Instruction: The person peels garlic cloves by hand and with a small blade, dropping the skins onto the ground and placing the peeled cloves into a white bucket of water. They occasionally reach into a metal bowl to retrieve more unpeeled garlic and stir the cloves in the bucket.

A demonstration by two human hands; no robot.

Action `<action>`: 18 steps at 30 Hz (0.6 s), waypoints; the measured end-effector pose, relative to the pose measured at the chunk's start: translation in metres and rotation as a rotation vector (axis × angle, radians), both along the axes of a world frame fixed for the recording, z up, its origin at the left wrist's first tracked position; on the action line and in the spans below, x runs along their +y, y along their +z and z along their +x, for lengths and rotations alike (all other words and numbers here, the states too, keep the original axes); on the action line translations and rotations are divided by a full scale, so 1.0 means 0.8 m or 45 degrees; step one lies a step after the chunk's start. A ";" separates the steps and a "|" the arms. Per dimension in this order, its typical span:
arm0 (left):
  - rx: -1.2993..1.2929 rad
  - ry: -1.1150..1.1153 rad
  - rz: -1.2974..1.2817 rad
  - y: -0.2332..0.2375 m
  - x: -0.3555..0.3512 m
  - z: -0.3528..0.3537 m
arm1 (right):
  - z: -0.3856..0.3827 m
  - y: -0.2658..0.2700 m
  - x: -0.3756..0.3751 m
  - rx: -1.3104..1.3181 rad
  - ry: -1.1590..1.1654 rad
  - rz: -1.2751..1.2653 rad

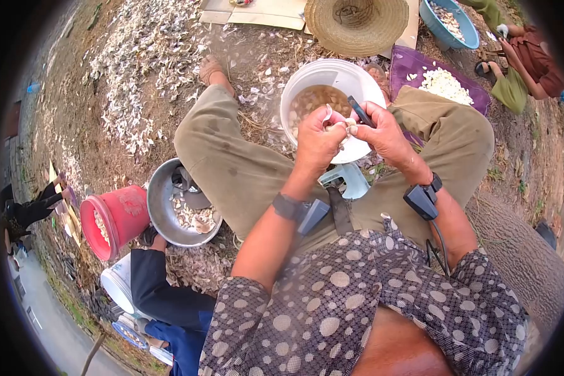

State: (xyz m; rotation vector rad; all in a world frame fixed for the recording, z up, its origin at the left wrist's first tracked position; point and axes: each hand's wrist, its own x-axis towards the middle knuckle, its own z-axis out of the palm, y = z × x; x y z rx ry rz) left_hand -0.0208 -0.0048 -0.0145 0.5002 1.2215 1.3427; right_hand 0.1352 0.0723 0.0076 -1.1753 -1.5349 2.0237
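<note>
Above a white bucket (289, 103) between my knees, my two hands meet. My left hand (316, 143) is closed, pinching a pale garlic clove (351, 123) with bits of loose skin near the fingertips. The fingers of my right hand (388, 136) are wrapped round a small knife (360, 113), whose dark handle points up; its blade is hidden. My right thumb touches the clove. Brownish water (319, 99) with cloves in it fills the lower part of the bucket. Peeled garlic (446, 86) lies heaped on a purple cloth (482, 97) beyond my right knee.
At my left stand a metal basin (160, 200) holding garlic and a red bucket (128, 216); another person's sleeve (147, 282) reaches there. A straw hat (357, 41) lies on cardboard ahead. A blue basin (460, 42) and a seated person (536, 66) are at far right. Garlic skins (135, 75) litter the ground.
</note>
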 end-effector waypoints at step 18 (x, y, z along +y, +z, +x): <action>0.026 0.136 0.109 -0.015 -0.009 0.000 | -0.003 -0.011 -0.013 -0.125 0.106 0.452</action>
